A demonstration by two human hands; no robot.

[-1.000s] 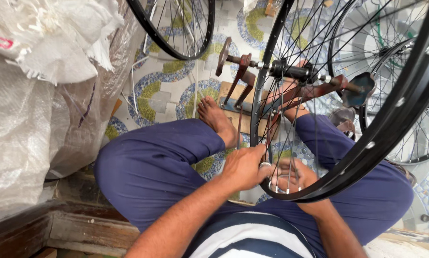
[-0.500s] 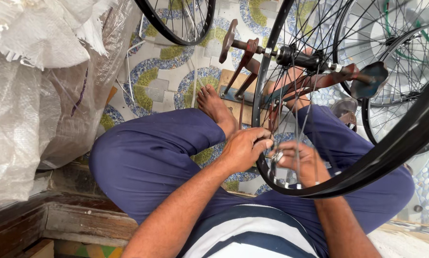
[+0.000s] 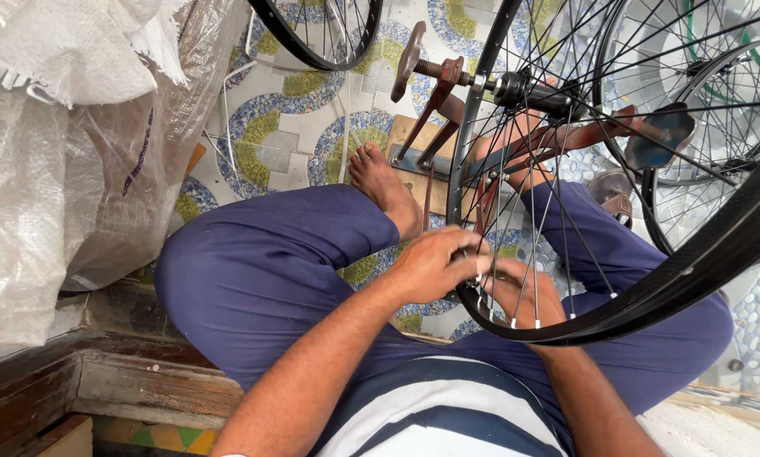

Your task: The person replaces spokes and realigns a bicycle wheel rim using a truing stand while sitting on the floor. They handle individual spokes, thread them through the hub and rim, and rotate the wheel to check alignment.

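Truing the wheel on its stand

My left hand (image 3: 431,267) pinches a spoke nipple at the black rim (image 3: 651,296) over my lap; my right hand (image 3: 520,292) steadies spokes, grip unclear. Next needs small, careful turns.

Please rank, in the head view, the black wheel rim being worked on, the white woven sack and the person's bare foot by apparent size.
1. White woven sack, though nearness to the camera inflates it.
2. Black wheel rim; cropped, so it may rival the sack.
3. Bare foot, clearly smallest.

Bright, even daylight, soft shadows, sharp centre, maybe slight wide-angle stretch at edges.
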